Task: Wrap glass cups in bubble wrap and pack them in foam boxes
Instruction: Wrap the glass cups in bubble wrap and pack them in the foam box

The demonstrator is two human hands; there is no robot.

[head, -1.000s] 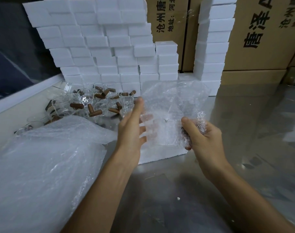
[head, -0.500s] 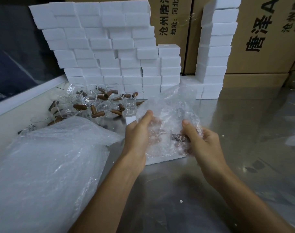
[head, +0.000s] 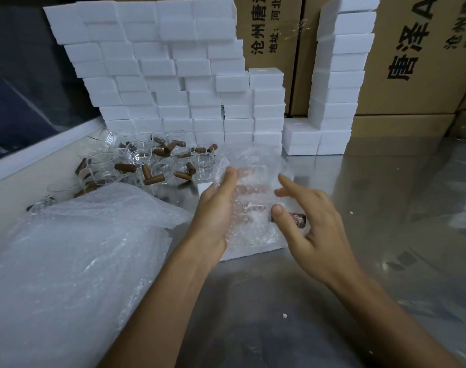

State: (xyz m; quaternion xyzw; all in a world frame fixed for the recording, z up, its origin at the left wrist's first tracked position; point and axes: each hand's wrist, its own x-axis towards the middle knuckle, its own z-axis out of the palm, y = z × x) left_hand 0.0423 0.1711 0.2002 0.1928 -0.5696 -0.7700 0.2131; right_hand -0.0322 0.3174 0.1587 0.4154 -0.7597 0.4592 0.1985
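Note:
My left hand [head: 217,208] grips a glass cup rolled in bubble wrap [head: 253,197], thumb on the near side and fingers showing through the wrap behind it. The cup's brown handle [head: 298,220] sticks out to the right. My right hand [head: 314,224] has its fingers spread, with the thumb pressing on the handle. The bundle hangs just above a white foam box [head: 253,249] on the table. More glass cups with brown handles [head: 146,166] lie in a heap at the back left.
A thick pile of bubble wrap sheets [head: 67,261] fills the near left. Stacked white foam boxes [head: 160,75] form a wall behind the cups, with a taller column [head: 338,75] to the right. Printed cardboard cartons [head: 417,62] stand behind. The steel table [head: 399,208] extends right.
The flat sheet held up earlier is now rolled round the cup. My left hand closed on the bundle; my right hand's fingers opened off the handle end and spread.

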